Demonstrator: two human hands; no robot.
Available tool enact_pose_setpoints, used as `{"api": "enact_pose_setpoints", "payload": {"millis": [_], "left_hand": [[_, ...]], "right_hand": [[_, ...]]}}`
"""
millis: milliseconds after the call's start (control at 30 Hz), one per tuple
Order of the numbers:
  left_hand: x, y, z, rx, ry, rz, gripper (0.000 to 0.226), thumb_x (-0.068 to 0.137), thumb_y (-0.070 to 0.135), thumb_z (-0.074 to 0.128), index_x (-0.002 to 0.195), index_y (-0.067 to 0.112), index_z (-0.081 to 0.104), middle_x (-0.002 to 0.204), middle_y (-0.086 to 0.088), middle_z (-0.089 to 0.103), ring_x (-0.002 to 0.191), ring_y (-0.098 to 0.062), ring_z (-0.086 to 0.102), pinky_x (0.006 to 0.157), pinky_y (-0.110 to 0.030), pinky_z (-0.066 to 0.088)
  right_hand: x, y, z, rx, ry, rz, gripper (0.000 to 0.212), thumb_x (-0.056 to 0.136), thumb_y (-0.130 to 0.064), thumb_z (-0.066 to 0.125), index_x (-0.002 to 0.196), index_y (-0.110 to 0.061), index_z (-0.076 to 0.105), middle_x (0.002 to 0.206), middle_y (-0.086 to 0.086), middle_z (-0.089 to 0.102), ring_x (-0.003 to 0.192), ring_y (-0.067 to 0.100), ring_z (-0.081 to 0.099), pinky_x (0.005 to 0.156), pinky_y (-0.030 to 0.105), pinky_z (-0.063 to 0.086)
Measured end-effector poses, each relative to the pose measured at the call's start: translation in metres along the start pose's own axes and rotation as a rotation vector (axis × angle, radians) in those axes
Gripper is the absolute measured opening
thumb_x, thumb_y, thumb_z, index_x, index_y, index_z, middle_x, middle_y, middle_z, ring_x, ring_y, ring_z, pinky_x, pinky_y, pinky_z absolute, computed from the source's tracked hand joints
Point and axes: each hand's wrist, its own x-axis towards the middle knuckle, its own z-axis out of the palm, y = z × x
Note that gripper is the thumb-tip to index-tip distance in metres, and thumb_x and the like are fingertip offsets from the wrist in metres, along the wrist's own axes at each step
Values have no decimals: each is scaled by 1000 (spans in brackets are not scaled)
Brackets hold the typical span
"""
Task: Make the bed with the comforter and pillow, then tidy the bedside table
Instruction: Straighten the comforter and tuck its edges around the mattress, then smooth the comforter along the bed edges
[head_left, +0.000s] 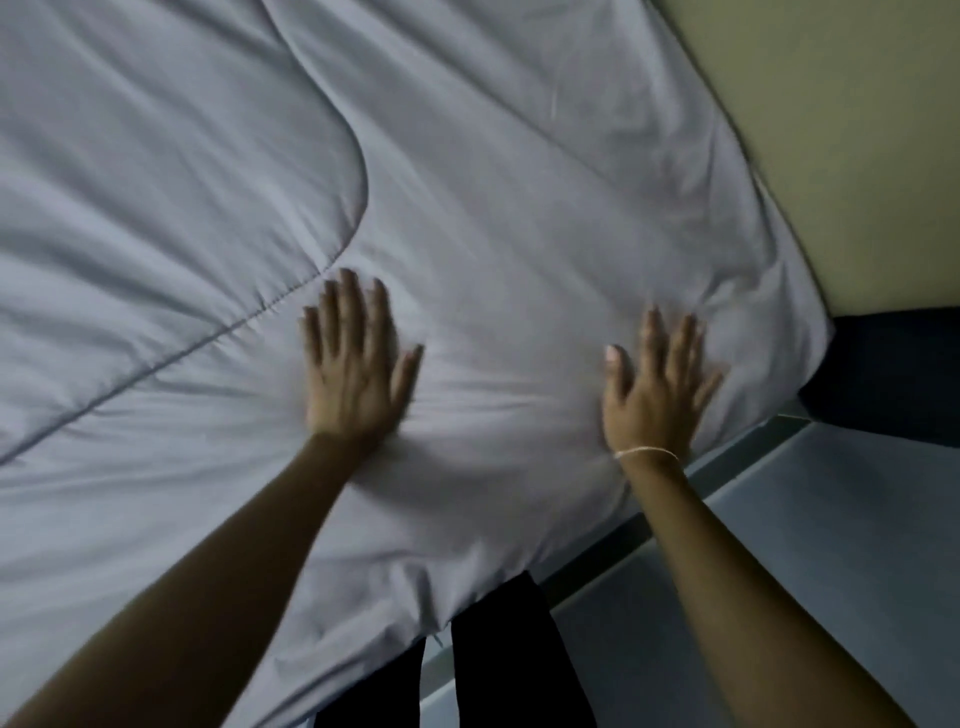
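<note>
Grey-white comforter (467, 218) covered nearly the whole view, spread over the bed, its near edge hanging off the bedside by the person's dark trouser legs (498, 654). A folded-over upper layer sat on the left, its rounded corner pointing right, and its stitched edge ran diagonally from lower left up to the left hand. The comforter's right edge ran from upper middle down to a corner at right, alongside a yellowish wall (831, 156). Left hand (353, 364) was flat, fingers straight and spread, palm pressing the fabric, gripping nothing. Right hand (657, 389) likewise flat and pressing near the corner, blurred, a thin band at the wrist. Pale floor (779, 545) lower right.
</note>
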Motion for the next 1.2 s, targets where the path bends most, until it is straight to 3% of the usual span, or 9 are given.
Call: {"api": "enact_pose_setpoints", "payload": {"millis": [100,200,400,467,567,700,800,967,1200], "left_hand": [[-41,37,13,-56,-39,217,72,95,53,33,150,10,20,156,-22,11,146,-36,7,116,-56,11],[-87,68,27,-66,-101,441,71,94,57,35,149,14,24,156,-20,15,146,-36,10,114,-57,18],[-124,85,28,-96,-122,764,65,97,54,30,151,18,20,157,-15,17,146,-33,13,114,-54,21],[-106,74,21,-147,-64,731,61,98,50,30,150,18,24,156,-16,19,146,-31,14,115,-52,19],[-59,45,15,-128,63,524,58,99,48,27,147,15,27,154,-17,21,144,-31,18,113,-52,22],[-13,22,11,16,44,315,68,97,57,26,150,15,23,156,-16,13,145,-32,15,117,-52,14],[-14,24,14,45,15,316,70,97,58,25,151,14,18,157,-17,13,146,-33,9,118,-52,10],[-32,29,19,29,29,322,67,97,56,27,150,14,24,156,-17,20,145,-34,16,117,-51,15],[-47,20,-28,-50,-149,290,65,94,52,26,144,12,35,149,-16,37,136,-34,39,110,-51,32]], "right_hand": [[-21,48,-2,47,-29,158,62,97,-57,21,152,-29,14,160,9,12,148,27,10,113,64,13],[-39,78,-6,19,-100,181,65,96,-58,17,153,-27,10,161,9,8,148,28,7,112,66,11],[-33,46,-16,106,44,196,64,98,-51,27,152,-19,21,160,10,14,148,30,8,114,63,8],[-27,16,-15,124,66,128,63,98,-53,25,152,-21,17,160,8,13,148,29,6,116,61,5],[-15,-32,-11,115,70,3,63,98,-52,27,152,-20,16,160,10,14,148,29,7,116,60,0],[-3,-48,-1,65,37,-27,60,98,-55,25,152,-31,18,161,6,11,149,26,5,114,61,0],[-3,-11,-1,39,-5,80,61,96,-61,21,151,-38,10,161,4,7,149,25,2,113,65,2],[-16,46,-8,30,-71,135,63,94,-61,19,151,-35,11,161,5,9,148,28,6,112,66,5],[-42,15,-39,59,-204,254,63,97,-47,37,152,-24,17,161,7,8,147,32,1,109,70,10]]}}
